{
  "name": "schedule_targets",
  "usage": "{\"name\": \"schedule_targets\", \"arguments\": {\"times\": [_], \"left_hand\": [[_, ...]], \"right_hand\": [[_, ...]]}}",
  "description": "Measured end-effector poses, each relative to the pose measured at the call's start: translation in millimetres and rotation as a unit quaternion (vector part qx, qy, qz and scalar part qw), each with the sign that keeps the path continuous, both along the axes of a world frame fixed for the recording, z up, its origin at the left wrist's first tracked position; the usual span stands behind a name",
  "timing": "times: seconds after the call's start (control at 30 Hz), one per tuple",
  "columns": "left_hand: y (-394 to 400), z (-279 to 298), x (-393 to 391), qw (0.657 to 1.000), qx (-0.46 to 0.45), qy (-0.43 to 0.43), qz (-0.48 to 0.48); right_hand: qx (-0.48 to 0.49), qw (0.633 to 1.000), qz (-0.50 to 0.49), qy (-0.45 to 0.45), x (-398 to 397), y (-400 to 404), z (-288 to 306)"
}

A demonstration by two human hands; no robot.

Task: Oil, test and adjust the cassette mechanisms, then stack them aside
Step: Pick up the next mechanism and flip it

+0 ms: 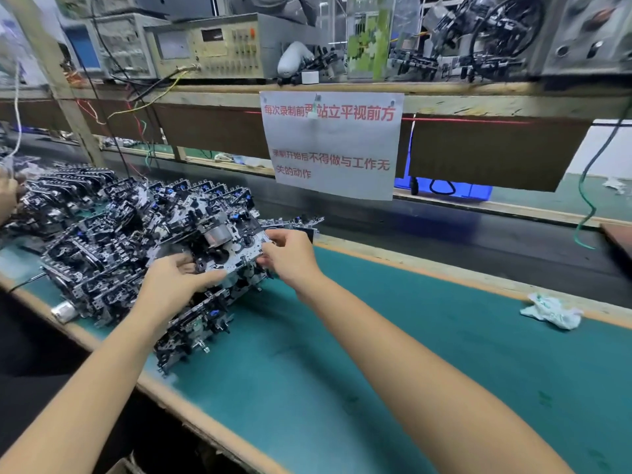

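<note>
A metal cassette mechanism [228,246] with a round silver motor is held over a big heap of like mechanisms [102,227] on the left of the green mat. My left hand [174,283] grips its near left edge, fingers curled under it. My right hand [290,256] pinches its right end between thumb and fingers. More mechanisms [191,331] lie stacked just below my left wrist near the bench's front edge.
A crumpled white rag [550,311] lies at the mat's far right. A paper notice [333,145] hangs from the shelf carrying test instruments [205,46]. A dark conveyor belt [478,241] runs behind the mat. Another person's hand [7,196] shows at the left edge.
</note>
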State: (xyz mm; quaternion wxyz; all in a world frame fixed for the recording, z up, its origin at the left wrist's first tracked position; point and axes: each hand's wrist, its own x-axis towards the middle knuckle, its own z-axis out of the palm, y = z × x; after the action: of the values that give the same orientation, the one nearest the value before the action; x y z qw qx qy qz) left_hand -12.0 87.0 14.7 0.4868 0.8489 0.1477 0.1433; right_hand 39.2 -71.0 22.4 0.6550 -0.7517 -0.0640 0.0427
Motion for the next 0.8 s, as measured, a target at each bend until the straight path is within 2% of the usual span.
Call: {"name": "schedule_targets", "arguments": {"times": [0.27,0.53,0.67,0.8], "left_hand": [[-2,8,7,0.998,-0.038,-0.052,0.003],[-20,4,-7,0.997,-0.039,-0.066,0.003],[-37,-6,-12,0.997,-0.031,-0.07,-0.017],[-37,-5,-6,0.996,0.03,-0.068,-0.038]], "right_hand": [[-0.095,0.99,-0.037,-0.095,-5,-1,21],[-0.149,0.978,-0.061,-0.131,-11,-12,14],[-0.088,0.987,-0.084,-0.106,-23,-23,-4],[-0.003,0.989,-0.123,-0.082,-31,-32,-18]]}}
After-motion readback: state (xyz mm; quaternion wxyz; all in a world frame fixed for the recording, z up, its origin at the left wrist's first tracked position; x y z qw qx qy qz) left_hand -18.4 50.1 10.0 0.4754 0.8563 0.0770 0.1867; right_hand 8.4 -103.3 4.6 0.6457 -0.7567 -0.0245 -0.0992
